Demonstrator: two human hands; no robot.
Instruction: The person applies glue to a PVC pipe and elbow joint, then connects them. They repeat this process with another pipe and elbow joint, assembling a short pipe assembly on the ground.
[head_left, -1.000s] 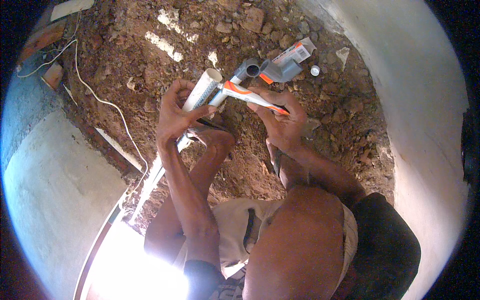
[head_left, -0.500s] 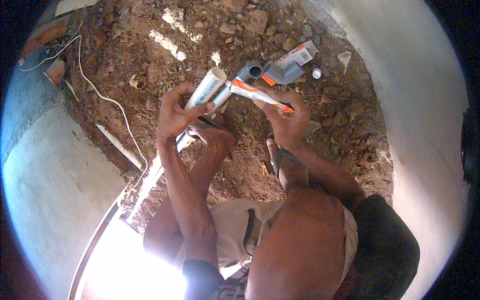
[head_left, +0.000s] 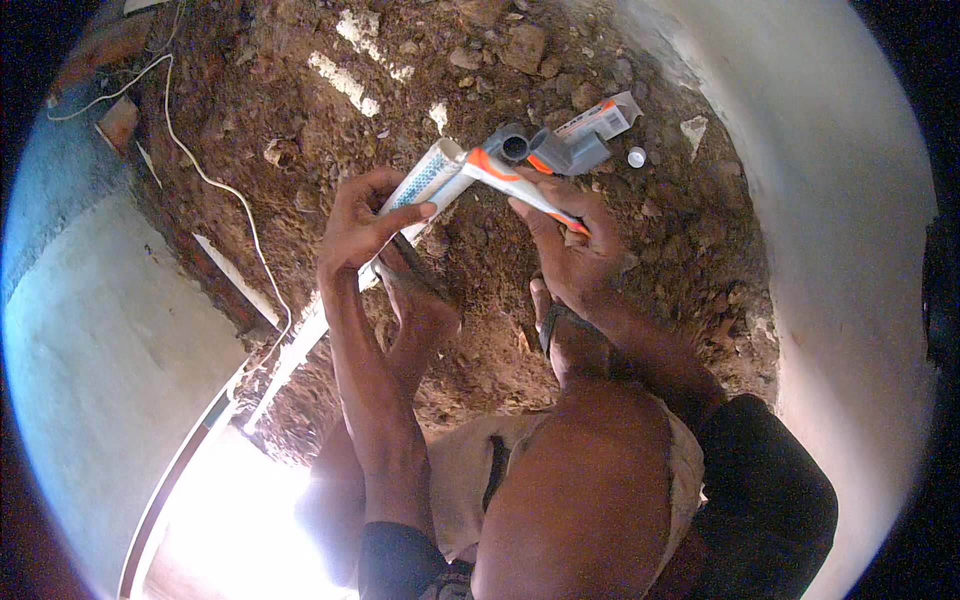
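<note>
My left hand (head_left: 365, 220) is closed around a white plastic pipe (head_left: 425, 180) with blue printing, its thumb laid across the side. The pipe slants up to the right. My right hand (head_left: 575, 235) grips a white and orange squeeze tube (head_left: 525, 192), whose narrow end meets the pipe's upper rim. Whether anything comes out of the tube is too small to tell. Just behind the tube's tip is a grey pipe fitting (head_left: 512, 145) with a round dark opening. Beside it on the soil lies a grey elbow fitting (head_left: 580, 155).
A white and orange carton (head_left: 605, 115) and a small white cap (head_left: 637, 157) lie past the elbow. Stones and rubble cover the brown soil (head_left: 480, 330). A white cable (head_left: 215, 190) runs along the left. Pale walls (head_left: 830, 220) stand on both sides.
The tube's tip has come up against the pipe's rim, and the pipe's open mouth has turned partly out of sight. My grips are the same.
</note>
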